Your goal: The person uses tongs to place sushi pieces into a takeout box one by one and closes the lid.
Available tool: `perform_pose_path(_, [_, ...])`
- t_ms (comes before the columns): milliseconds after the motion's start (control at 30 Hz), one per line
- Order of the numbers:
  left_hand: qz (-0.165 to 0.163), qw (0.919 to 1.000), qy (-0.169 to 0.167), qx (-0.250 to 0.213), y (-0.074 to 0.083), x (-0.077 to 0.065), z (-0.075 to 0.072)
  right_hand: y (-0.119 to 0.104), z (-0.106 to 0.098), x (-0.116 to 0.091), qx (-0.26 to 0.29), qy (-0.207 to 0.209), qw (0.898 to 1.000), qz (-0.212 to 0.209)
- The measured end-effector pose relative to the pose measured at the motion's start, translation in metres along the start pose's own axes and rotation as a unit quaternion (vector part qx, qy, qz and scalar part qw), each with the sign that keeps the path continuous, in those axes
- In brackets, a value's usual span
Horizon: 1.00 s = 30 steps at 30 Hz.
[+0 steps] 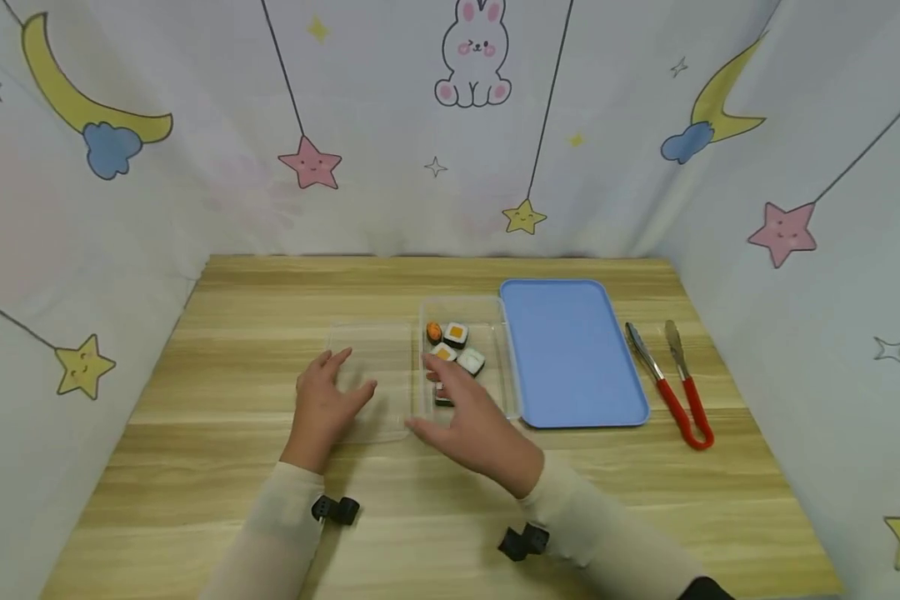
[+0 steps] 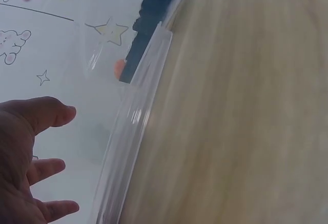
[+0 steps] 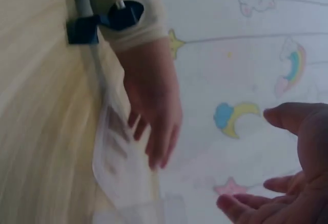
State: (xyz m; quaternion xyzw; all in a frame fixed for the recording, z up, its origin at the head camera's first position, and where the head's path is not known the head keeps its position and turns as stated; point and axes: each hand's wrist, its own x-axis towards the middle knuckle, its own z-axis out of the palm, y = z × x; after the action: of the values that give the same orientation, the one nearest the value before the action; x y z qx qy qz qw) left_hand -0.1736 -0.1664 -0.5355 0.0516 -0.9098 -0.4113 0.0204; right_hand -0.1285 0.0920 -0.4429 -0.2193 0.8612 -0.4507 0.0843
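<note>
In the head view, the left hand [image 1: 326, 411] is held, spread, over a clear lid [image 1: 390, 383]; the right hand [image 1: 487, 435] is held, spread, over the seven-o'clock corner of a clear box [image 1: 498, 387] containing sushi [image 1: 471, 361]. From the box, the lid is placed at nine o'clock, a blue tray [image 1: 577, 358] and tongs [image 1: 673, 405] at three. In the left wrist view, the left fingers are seen parted at eight o'clock. In the right wrist view, the right fingers are seen parted from the thumb at four.

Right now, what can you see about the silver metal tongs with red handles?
The tongs lie open in a V on the pale wooden table, right of the rectangular blue tray. Their red handles join in a curve at the near end; the silver metal arms point away. Only the table touches them.
</note>
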Motion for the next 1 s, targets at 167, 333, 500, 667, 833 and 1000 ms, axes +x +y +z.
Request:
perform_pose_path(167, [-0.004,0.9998,0.009,0.016,0.002,0.003,-0.001,-0.013,0.039,0.028,0.007,-0.103,0.993,0.057])
perform_pose_path(333, [-0.034,0.9994,-0.001,0.009,0.005,0.004,-0.003,-0.01,0.069,0.053,-0.056,-0.134,0.985,0.098])
perform_pose_path(500, [-0.043,0.9989,0.016,0.011,0.006,0.006,-0.002,-0.003,0.091,0.068,-0.084,-0.1,0.983,0.131])
perform_pose_path(667, [-0.029,0.9991,0.031,-0.003,0.001,0.007,0.001,0.003,0.101,0.073,-0.026,-0.053,0.978,0.2])
perform_pose_path(833, [-0.045,0.9973,0.042,-0.04,-0.003,0.007,0.001,0.005,0.103,0.075,0.025,-0.027,0.972,0.232])
perform_pose_path(1000, [-0.096,0.9873,0.058,-0.113,-0.005,0.007,-0.005,0.005,0.101,0.08,0.05,-0.016,0.972,0.23])
